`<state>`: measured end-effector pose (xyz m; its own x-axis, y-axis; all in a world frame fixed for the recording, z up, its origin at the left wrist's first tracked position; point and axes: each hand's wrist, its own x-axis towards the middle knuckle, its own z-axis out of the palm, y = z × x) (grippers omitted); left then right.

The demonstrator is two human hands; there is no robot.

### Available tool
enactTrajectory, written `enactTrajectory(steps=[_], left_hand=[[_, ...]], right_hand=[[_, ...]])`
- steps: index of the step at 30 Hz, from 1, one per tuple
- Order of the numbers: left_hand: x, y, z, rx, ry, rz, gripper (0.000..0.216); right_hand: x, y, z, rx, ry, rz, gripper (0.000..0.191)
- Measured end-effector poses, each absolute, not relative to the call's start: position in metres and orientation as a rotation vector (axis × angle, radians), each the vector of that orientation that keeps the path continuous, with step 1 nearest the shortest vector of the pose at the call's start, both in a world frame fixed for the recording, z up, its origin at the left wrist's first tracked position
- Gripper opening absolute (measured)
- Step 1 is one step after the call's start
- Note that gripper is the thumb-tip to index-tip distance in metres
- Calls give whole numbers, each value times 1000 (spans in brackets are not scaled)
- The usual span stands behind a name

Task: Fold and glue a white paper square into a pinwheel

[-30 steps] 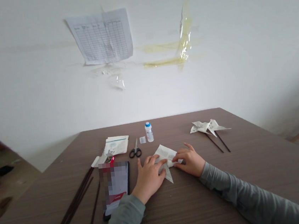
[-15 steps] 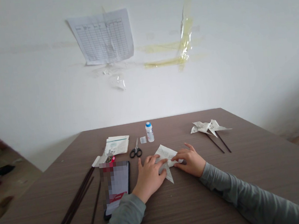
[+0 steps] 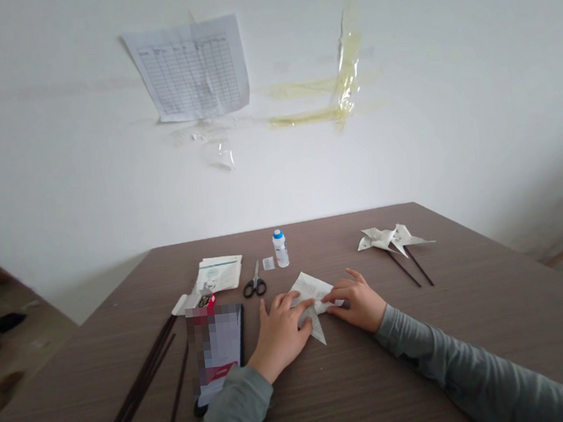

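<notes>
Paper, half folded, is lying under our hands: our left hand [image 3: 278,332] and right hand [image 3: 358,303] are pressing the sheet [image 3: 311,293] flat, fingers spread, gripping nothing. Two finished pinwheels [image 3: 393,238] are resting right of it; sticks [image 3: 143,380] are waiting left. Bare table [image 3: 474,325] is stretching beyond the sheet.

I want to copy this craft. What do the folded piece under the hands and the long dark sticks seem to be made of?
The folded piece looks like thin matte printed paper: it holds sharp creases and shows grey lines of text. The long dark sticks look like thin, stiff wood or bamboo, though plastic is possible.
</notes>
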<state>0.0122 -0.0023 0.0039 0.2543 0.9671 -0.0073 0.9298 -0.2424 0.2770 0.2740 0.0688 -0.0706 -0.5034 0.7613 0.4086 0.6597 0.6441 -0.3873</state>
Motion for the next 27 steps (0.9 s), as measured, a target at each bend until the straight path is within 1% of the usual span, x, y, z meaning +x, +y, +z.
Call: enactTrajectory(steps=[7,10,17,24,27], left_hand=[[9,1,-9,2315,1762,361,60],[11,0,-5,2318,1764,321,55],[16,-3,10,2296,1782,204,57],[12,0,3,2353,1762,242,55],[12,0,-1,2372,1762,257,53]], right_hand=[[274,70,-70,-1130,-2305,297,18],[274,70,-70,-1116,-2305,290,17],[273,68,-69,-1131,-2311,274,17],[274,68,-69,-1117,-2318,212,20],[273,68,-69,-1135,-2321,233,17]])
